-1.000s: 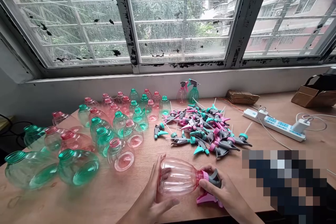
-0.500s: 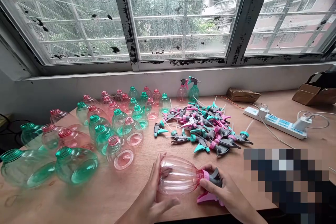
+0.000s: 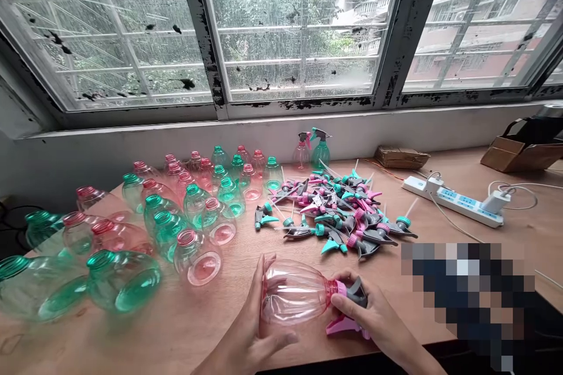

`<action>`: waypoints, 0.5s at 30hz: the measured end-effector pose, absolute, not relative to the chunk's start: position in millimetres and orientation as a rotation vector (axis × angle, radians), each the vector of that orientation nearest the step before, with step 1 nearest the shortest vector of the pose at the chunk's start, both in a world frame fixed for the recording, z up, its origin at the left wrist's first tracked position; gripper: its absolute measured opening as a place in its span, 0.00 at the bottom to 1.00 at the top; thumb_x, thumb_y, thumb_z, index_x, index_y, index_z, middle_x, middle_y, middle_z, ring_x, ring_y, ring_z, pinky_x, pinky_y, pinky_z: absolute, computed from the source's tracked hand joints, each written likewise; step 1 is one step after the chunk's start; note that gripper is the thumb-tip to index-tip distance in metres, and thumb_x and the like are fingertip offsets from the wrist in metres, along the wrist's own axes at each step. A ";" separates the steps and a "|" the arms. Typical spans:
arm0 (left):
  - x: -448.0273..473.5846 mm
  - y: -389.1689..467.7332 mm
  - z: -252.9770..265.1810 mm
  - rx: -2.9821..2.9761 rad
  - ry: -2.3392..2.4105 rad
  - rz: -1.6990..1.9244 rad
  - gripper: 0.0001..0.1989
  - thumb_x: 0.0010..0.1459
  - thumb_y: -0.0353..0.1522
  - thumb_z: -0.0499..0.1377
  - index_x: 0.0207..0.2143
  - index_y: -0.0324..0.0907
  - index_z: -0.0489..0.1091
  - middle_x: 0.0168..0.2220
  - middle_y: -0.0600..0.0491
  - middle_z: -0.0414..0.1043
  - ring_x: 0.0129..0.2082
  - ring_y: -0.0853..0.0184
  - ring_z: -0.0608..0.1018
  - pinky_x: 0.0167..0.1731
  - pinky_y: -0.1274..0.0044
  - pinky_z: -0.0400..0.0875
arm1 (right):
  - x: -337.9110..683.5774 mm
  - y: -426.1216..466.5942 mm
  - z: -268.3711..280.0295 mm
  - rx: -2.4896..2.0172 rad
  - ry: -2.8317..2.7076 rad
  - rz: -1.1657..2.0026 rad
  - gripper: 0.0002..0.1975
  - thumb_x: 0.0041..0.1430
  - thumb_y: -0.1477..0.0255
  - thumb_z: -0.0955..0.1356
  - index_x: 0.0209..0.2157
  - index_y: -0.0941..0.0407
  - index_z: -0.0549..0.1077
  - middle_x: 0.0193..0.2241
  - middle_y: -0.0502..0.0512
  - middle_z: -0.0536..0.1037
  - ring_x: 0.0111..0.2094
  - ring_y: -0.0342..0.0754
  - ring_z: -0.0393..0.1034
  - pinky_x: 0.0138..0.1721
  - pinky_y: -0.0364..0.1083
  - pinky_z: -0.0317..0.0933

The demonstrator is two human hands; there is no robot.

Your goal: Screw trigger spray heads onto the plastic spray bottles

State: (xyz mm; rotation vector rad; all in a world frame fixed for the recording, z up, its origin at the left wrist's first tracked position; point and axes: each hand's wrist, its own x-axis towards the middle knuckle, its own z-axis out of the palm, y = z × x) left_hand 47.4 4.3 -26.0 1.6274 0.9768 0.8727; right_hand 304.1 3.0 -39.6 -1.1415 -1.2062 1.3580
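Observation:
A clear pink spray bottle lies on its side between my hands, just above or on the near edge of the table; I cannot tell which. My left hand cups its base, the palm and long fingers against the bottom and the thumb on the near side. At the neck, my right hand pinches the pink collar of the grey-and-pink trigger sprayer. The sprayer sits on the bottle mouth, its pink trigger pointing towards me. Fingers behind the bottle are partly hidden.
Rows of open green bottles and pink bottles fill the left. A heap of loose trigger sprayers lies ahead. Two fitted spray bottles stand by the wall. At right are a power strip, a brown package and a cardboard box.
The whole view has shifted slightly, so things appear a little further left. Both hands keep the same hold on the spray bottle, with hardly any other movement visible.

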 end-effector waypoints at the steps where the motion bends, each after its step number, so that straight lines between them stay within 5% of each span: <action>1: 47.7 4.0 -25.0 1.607 0.975 0.868 0.50 0.61 0.41 0.65 0.71 0.57 0.30 0.74 0.49 0.40 0.68 0.51 0.60 0.68 0.61 0.51 | 304.2 3.6 -39.4 -1.140 -1.207 1.356 0.16 0.55 0.58 0.75 0.37 0.56 0.76 0.26 0.48 0.77 0.28 0.48 0.72 0.33 0.46 0.66; 8: 50.0 4.5 -24.1 1.636 0.991 0.872 0.48 0.63 0.40 0.63 0.71 0.56 0.30 0.75 0.49 0.36 0.72 0.52 0.51 0.70 0.60 0.43 | 307.8 5.9 -43.3 -1.149 -1.210 1.352 0.18 0.54 0.56 0.75 0.37 0.55 0.75 0.25 0.48 0.78 0.27 0.49 0.74 0.29 0.44 0.66; 15: 48.7 3.5 -22.0 1.637 0.981 0.851 0.50 0.62 0.42 0.64 0.71 0.59 0.28 0.75 0.49 0.36 0.71 0.50 0.53 0.69 0.57 0.48 | 302.8 4.1 -43.9 -1.154 -1.157 1.310 0.20 0.50 0.55 0.76 0.36 0.56 0.76 0.23 0.47 0.78 0.25 0.49 0.75 0.28 0.46 0.70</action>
